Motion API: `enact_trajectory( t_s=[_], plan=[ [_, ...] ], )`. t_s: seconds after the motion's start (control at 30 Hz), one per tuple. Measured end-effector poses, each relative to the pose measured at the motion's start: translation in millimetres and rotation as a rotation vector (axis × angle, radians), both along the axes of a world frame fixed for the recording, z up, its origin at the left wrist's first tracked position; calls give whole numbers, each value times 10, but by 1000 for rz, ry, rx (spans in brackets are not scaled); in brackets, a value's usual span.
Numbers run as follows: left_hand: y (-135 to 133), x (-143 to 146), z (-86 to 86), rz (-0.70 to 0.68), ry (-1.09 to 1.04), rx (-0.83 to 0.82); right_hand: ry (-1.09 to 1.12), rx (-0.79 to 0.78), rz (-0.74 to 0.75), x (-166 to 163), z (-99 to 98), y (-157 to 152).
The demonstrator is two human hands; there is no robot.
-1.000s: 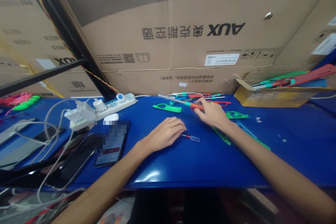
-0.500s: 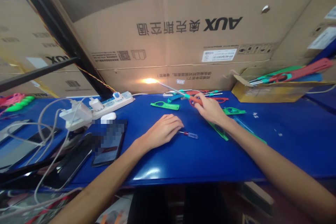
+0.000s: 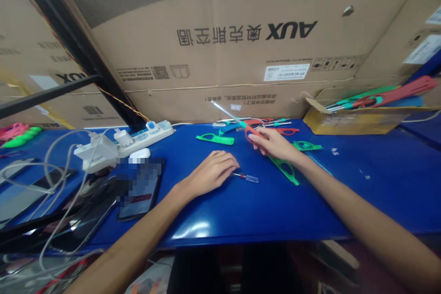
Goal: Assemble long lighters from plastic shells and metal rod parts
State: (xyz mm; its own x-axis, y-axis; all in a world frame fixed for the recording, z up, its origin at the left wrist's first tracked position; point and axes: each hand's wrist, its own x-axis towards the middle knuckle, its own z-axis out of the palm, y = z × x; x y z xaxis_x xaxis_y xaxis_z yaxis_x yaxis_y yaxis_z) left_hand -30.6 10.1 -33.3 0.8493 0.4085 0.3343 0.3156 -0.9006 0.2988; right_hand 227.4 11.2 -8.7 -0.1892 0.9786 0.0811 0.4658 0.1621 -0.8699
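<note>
My left hand (image 3: 213, 171) rests on the blue table with its fingers bent and close together. The shaft of a small screwdriver (image 3: 250, 178) runs in under its fingertips; the clear handle lies out to the right, and the exact hold is hidden. My right hand (image 3: 274, 143) is wrapped round a long-nosed gas lighter (image 3: 251, 134) with an orange-red body. Its metal tube points up and left toward the cardboard, with no flame at the tip. Close by lie a green lighter shell (image 3: 215, 139), another green shell piece (image 3: 285, 171) and several lighter parts (image 3: 258, 121).
A yellow-brown carton (image 3: 347, 121) with several lighters stands at the back right. On the left are a power strip (image 3: 151, 136) with white chargers, a white case (image 3: 139, 155), phones (image 3: 141, 202) and loose cables. A large cardboard box (image 3: 220, 64) walls off the back.
The flame at the lighter's tip has gone out. My right hand has shifted slightly with the lighter, whose tube now tilts more steeply upward. My left hand stays in place.
</note>
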Motion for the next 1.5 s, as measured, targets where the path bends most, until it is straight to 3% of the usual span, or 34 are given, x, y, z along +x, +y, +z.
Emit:
enact_trajectory(
  t_s=[0.17,0.53,0.77,1.03,1.5],
  plan=[
    [-9,-3,9,9,2,-2,-447,150,-46,-4,24,-51],
    [3,-10,-11,18,9,-10,-851,195,-198,-79,-65,-31],
    [-9,-4,-9,12,4,-10,-917,206,-193,-77,-42,-57],
    [-8,-8,1,13,-9,-6,-790,253,-271,-135,19,-88],
    [-2,3,-5,18,14,-13,-878,226,-244,-129,34,-113]
  ],
)
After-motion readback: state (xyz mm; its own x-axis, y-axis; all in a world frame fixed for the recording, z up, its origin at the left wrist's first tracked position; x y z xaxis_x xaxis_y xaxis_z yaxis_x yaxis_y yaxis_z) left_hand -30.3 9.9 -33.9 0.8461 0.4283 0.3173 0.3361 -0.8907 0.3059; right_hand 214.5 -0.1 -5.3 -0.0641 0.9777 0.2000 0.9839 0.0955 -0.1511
